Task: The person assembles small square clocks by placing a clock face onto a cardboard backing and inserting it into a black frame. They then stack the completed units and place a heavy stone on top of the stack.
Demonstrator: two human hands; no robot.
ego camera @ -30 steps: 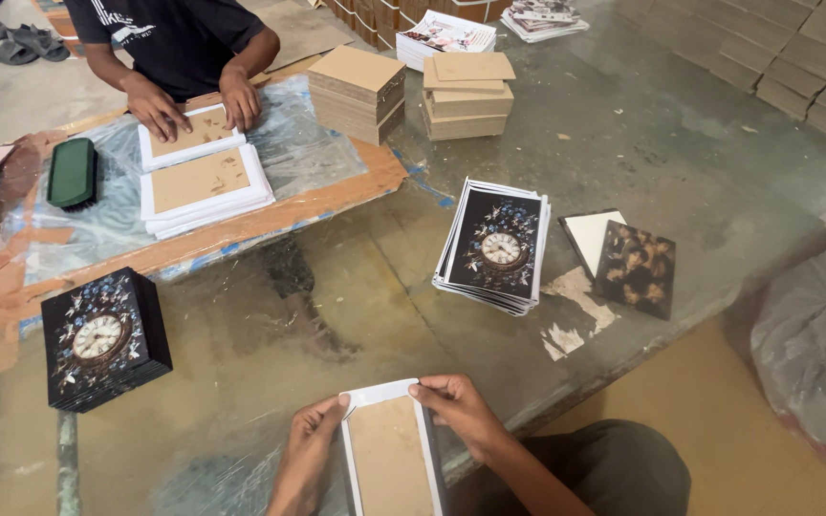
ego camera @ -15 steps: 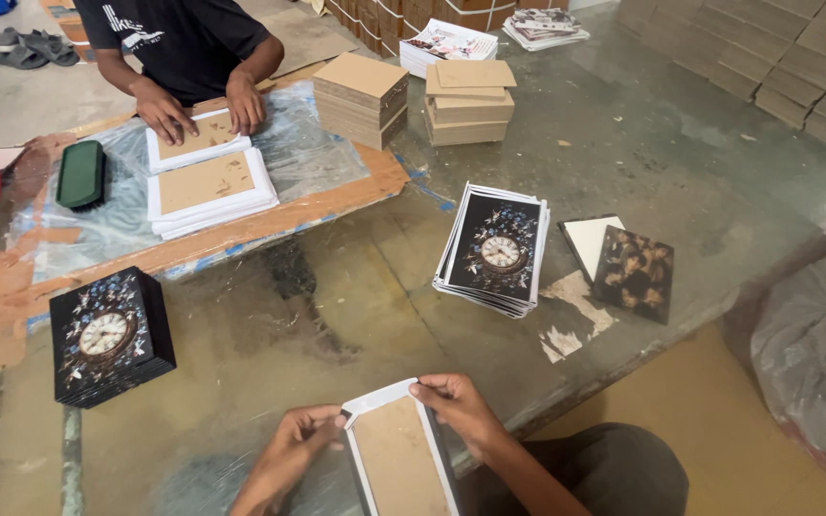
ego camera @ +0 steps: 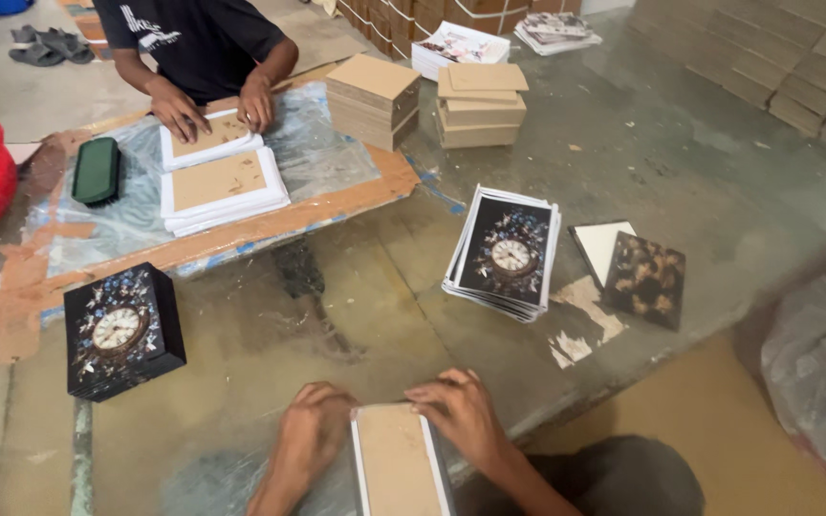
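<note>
Both hands, left hand [ego camera: 310,441] and right hand [ego camera: 463,417], flat against white-edged brown board [ego camera: 396,463]

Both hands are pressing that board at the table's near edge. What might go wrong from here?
The board overhangs the near edge, held only by the left hand and right hand; it may tip off. The sheet around it might crease under uneven pressure. The stack of clock prints sits fanned and may slide if bumped.

board panel [ego camera: 397,462]: matt brown fibreboard, white paper edging
printed sheets [ego camera: 507,250]: glossy paper
worktop [ego camera: 356,315]: glossy, probably clear plastic film
far stacks [ego camera: 372,98]: matt raw board
</note>
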